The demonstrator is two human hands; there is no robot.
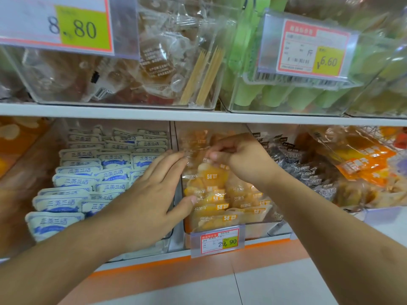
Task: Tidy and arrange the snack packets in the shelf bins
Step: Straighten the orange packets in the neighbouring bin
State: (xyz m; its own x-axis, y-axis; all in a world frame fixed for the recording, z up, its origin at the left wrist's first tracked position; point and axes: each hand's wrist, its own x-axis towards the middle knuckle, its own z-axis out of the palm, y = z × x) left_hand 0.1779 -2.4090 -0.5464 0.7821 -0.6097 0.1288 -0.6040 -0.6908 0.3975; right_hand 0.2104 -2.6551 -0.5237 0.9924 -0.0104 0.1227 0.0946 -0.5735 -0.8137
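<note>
1. Shop shelving fills the view: a white metal shelf edge (pixel 198 116) runs across the middle, with an orange strip (pixel 154 266) along the lower shelf front and pale floor tiles below.
2. Upper row has clear hard-plastic bins. The left one (pixel 123 84) holds crinkly see-through packets of brownish stuff plus bundles of thin wooden sticks (pixel 203 78). The one to its right holds smooth light-green tubes (pixel 248 69).
3. Price tags sit in clear holders: a big 8.80 tag (pixel 57 25) top left, a 6.60 tag (pixel 312 49) top right, and a 29.90 tag (pixel 220 241) clipped to the front of the middle lower bin.
4. Lower left bin is stacked with soft white-and-blue pillow packets (pixel 88 172), lying in overlapping rows.
5. Middle lower bin (pixel 253 230) holds the orange snack packets (pixel 220 194), glossy clear film with chunky yellow-orange pieces inside.
6. Left hand (pixel 154 194) is flat with straight fingers, laid over the divider between the white-packet bin and the orange bin, fingertips touching the orange packets.
7. Right hand (pixel 240 159) is curled, pinching the clear top edge of one orange packet at the back of that bin.
8. Further right are dark matte packets (pixel 308 168), then a tilted clear bin of bright orange packs (pixel 363 159).
</note>
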